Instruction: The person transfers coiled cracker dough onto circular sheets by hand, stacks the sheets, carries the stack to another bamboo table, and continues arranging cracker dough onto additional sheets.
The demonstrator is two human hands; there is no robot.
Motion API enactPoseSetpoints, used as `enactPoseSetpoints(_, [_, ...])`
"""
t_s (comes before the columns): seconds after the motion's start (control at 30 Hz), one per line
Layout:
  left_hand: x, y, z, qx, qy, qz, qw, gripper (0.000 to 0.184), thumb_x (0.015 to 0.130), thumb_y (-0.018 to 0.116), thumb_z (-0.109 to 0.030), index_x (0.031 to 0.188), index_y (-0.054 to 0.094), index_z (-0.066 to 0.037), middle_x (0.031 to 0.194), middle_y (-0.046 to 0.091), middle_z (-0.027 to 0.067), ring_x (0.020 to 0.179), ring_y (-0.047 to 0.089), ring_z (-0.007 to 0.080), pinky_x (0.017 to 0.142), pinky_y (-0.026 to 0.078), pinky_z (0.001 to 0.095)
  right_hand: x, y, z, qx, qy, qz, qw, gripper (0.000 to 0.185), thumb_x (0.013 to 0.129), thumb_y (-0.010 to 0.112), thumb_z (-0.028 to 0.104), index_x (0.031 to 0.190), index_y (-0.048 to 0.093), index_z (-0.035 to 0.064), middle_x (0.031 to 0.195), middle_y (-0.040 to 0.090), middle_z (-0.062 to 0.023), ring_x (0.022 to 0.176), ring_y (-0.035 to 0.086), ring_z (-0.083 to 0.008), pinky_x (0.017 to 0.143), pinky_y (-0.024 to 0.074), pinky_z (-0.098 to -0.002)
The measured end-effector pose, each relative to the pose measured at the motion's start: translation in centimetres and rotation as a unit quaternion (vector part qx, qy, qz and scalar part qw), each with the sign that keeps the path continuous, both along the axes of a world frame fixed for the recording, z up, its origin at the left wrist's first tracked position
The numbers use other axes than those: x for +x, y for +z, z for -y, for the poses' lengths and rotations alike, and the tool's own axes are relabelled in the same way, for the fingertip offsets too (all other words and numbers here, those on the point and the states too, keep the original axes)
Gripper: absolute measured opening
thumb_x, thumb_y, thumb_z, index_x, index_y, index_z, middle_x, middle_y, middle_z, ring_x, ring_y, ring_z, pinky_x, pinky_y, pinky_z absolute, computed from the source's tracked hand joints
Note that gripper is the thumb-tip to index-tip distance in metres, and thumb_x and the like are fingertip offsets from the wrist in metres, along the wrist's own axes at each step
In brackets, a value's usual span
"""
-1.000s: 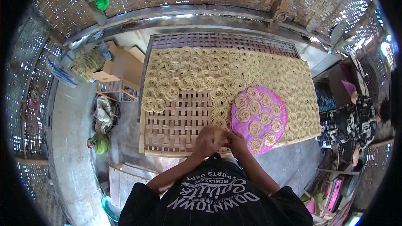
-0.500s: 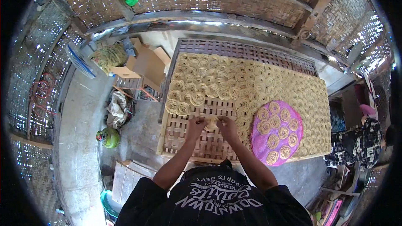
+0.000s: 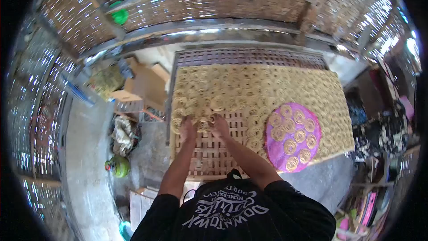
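Observation:
A pale yellow coil of noodles (image 3: 203,125) is between my two hands, at the front edge of the laid rows. My left hand (image 3: 188,130) has its fingers closed at the left side of this coil. On its other side my right hand (image 3: 219,127) pinches the rim; motion blurs the fingertips a little. Many similar coils cover the woven bamboo rack (image 3: 209,156), whose bare slats show below my hands. To the right, a round pink tray (image 3: 279,147) rests on the rack and carries several more coils.
A cardboard box (image 3: 149,87) stands beyond the rack's left side, with a green gas cylinder (image 3: 119,166) on the floor nearer me. A blue-edged fan (image 3: 76,90) is farther left. At the right edge is another person in patterned clothing (image 3: 381,138).
My hands have moved left and slightly away from me with the noodle coil, from over the bare slats to the edge of the laid rows. The head view has shifted.

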State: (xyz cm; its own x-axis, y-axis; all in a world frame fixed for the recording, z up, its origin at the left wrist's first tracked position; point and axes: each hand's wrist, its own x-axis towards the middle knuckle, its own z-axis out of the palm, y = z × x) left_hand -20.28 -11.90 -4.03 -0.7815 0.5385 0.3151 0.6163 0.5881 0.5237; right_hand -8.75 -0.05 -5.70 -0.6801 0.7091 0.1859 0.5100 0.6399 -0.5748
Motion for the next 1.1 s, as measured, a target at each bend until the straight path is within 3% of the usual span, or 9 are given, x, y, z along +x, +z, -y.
enactPoseSetpoints(0.2, [1.2, 3.5, 0.2, -0.011, -0.039, 0.088, 0.995, 0.018, 0.074, 0.072, -0.011, 0.09, 0.066, -0.007, 0.095, 0.062, 0.0132, 0.089, 0.062, 0.0337, 0.076, 0.05, 0.0437, 13.8, 5.9, -9.0, -0.065, -0.162, -0.051, 0.983, 0.03, 0.081, 0.072, 0.028, 0.105, 0.065, 0.0108, 0.108, 0.066, -0.0129, 0.093, 0.065, -0.031, 0.076, 0.0524, -0.0422])
enactPoseSetpoints(0.27, [1.5, 2.5, 0.0, 0.037, -0.044, 0.093, 0.994, 0.014, 0.075, 0.072, -0.011, 0.086, 0.066, -0.006, 0.092, 0.062, 0.0117, 0.084, 0.063, 0.0318, 0.073, 0.05, 0.0424, 18.7, 6.5, -13.4, 0.136, -0.224, 0.074, 0.962, 0.025, 0.084, 0.064, 0.026, 0.104, 0.066, 0.0114, 0.103, 0.064, -0.0122, 0.092, 0.061, -0.0312, 0.074, 0.0519, -0.0422])
enactPoseSetpoints(0.37, [3.2, 3.6, -0.7, 0.073, -0.08, 0.114, 0.988, 0.015, 0.077, 0.071, -0.013, 0.089, 0.067, -0.006, 0.09, 0.062, 0.011, 0.08, 0.063, 0.0286, 0.071, 0.051, 0.0394, 23.8, 5.7, -19.4, 0.208, -0.313, 0.176, 0.91, 0.037, 0.083, 0.062, 0.033, 0.11, 0.064, 0.0071, 0.113, 0.061, -0.0144, 0.103, 0.057, -0.0334, 0.086, 0.0458, -0.0489])
enactPoseSetpoints(0.63, [6.4, 4.8, -3.8, 0.072, -0.063, 0.211, 0.973, 0.017, 0.078, 0.071, -0.013, 0.093, 0.068, -0.006, 0.095, 0.065, 0.0104, 0.076, 0.064, 0.0219, 0.07, 0.051, 0.0348, 22.2, 8.2, -22.4, -0.094, -0.378, 0.25, 0.887, 0.043, 0.08, 0.061, 0.04, 0.108, 0.069, 0.0082, 0.117, 0.064, -0.0155, 0.116, 0.055, -0.0352, 0.098, 0.0402, -0.0491])
enactPoseSetpoints(0.67, [6.2, 4.0, -4.3, 0.084, -0.068, 0.215, 0.971, 0.018, 0.078, 0.071, -0.014, 0.093, 0.068, -0.006, 0.096, 0.065, 0.0102, 0.076, 0.064, 0.0213, 0.07, 0.051, 0.0345, 21.7, 8.2, -22.0, -0.046, -0.373, 0.236, 0.896, 0.04, 0.08, 0.061, 0.038, 0.105, 0.069, 0.0082, 0.114, 0.065, -0.0154, 0.113, 0.056, -0.0349, 0.097, 0.0408, -0.0493])
enactPoseSetpoints(0.73, [6.5, 4.0, -4.6, 0.116, -0.083, 0.201, 0.969, 0.024, 0.083, 0.069, -0.022, 0.099, 0.068, -0.004, 0.09, 0.067, 0.0101, 0.075, 0.064, 0.0204, 0.069, 0.051, 0.0341, 20.4, 8.3, -20.4, 0.05, -0.357, 0.204, 0.91, 0.034, 0.078, 0.063, 0.034, 0.098, 0.07, 0.008, 0.107, 0.067, -0.015, 0.106, 0.06, -0.0345, 0.094, 0.0421, -0.0498])
enactPoseSetpoints(0.8, [6.0, 3.0, -5.7, 0.084, -0.11, 0.359, 0.923, 0.032, 0.086, 0.067, -0.031, 0.104, 0.068, -0.004, 0.086, 0.068, 0.0096, 0.075, 0.064, 0.0195, 0.068, 0.052, 0.0344, 18.6, 10.4, -17.6, 0.053, -0.234, 0.152, 0.959, 0.027, 0.076, 0.064, 0.029, 0.091, 0.069, 0.0068, 0.099, 0.068, -0.0139, 0.097, 0.061, -0.0341, 0.09, 0.0434, -0.0514])
enactPoseSetpoints(1.0, [7.2, 8.0, -7.7, 0.107, -0.055, 0.735, 0.667, 0.053, 0.088, 0.065, -0.05, 0.104, 0.069, 0.0, 0.084, 0.07, 0.0108, 0.064, 0.063, 0.0146, 0.058, 0.053, 0.0299, 10.7, 10.7, -7.5, 0.063, 0.037, 0.013, 0.997, 0.011, 0.073, 0.066, 0.01, 0.084, 0.066, 0.0068, 0.09, 0.067, -0.0116, 0.087, 0.062, -0.0311, 0.081, 0.0477, -0.0474])
enactPoseSetpoints(1.1, [5.1, 1.5, -8.8, 0.078, -0.054, 0.668, 0.738, 0.052, 0.081, 0.073, -0.047, 0.104, 0.067, 0.0, 0.091, 0.07, 0.0112, 0.074, 0.067, 0.0206, 0.065, 0.055, 0.033, 9.0, 9.0, -3.2, 0.109, 0.154, -0.046, 0.981, 0.015, 0.073, 0.067, 0.007, 0.088, 0.067, 0.007, 0.097, 0.068, -0.0115, 0.094, 0.062, -0.03, 0.085, 0.0478, -0.0435])
